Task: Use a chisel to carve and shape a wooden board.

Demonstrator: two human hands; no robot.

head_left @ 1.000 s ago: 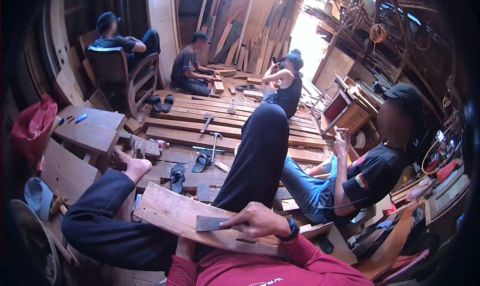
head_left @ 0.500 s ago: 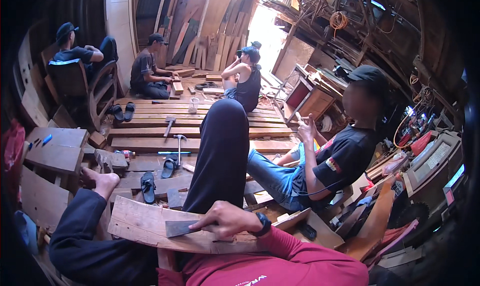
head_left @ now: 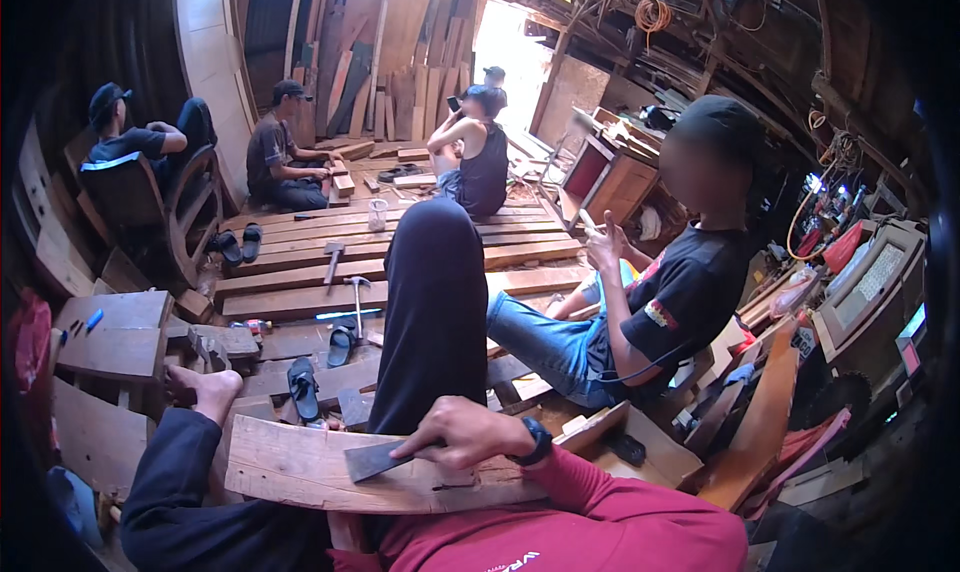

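Note:
A curved, pale-brown wooden board [head_left: 290,460] lies across my lap. My right hand [head_left: 462,434], with a dark watch on its wrist, grips a flat dark metal scraper [head_left: 372,462], the index finger stretched along it. The blade rests on the board's upper face, near its middle. Of my left arm, only a bit of bare forearm or wrist [head_left: 346,530] shows below the board's near edge. The board hides the left hand and its fingers.
Close on my right sits a person [head_left: 690,272] with both hands raised. Several other people sit farther back. Long planks [head_left: 290,262] cover the floor ahead, with a hammer [head_left: 357,302], a mallet [head_left: 333,260] and sandals [head_left: 303,389]. Wood pieces [head_left: 115,332] lie left.
The whole view has shifted a little. My right hand and the scraper stay at nearly the same spot on the board, with only a slight change in the blade's angle.

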